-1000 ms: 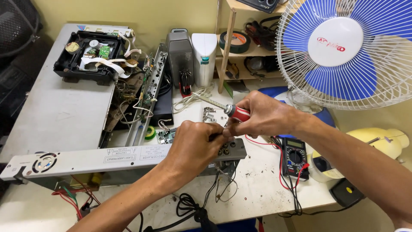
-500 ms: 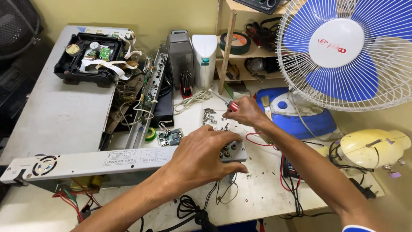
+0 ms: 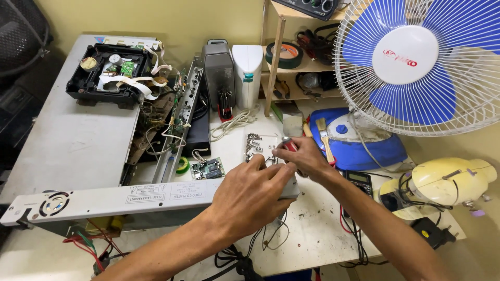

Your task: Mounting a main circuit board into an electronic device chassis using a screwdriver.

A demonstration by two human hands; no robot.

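Observation:
My left hand [image 3: 250, 195] lies over the right end of a long grey front panel [image 3: 130, 198] of an opened disc player, with the fingers curled around that end. My right hand [image 3: 304, 158] is just behind it, closed on a red-handled screwdriver [image 3: 289, 145]. The fingertips of the two hands almost meet. Several loose screws [image 3: 252, 143] lie on the white table just beyond them. The screwdriver's tip is hidden between the hands.
The player's open chassis [image 3: 73, 140] with a black disc drive [image 3: 107, 75] fills the left. Nearby are a small green circuit board [image 3: 207, 169], a multimeter [image 3: 359, 182], a blue appliance [image 3: 364, 145], a cream appliance [image 3: 448, 182], a large fan [image 3: 416, 57] and a wooden shelf [image 3: 273, 62].
My right hand has drawn the screwdriver in closer to my left hand at the panel's end. My left hand's fingers have gone from lying flat to curling around the panel.

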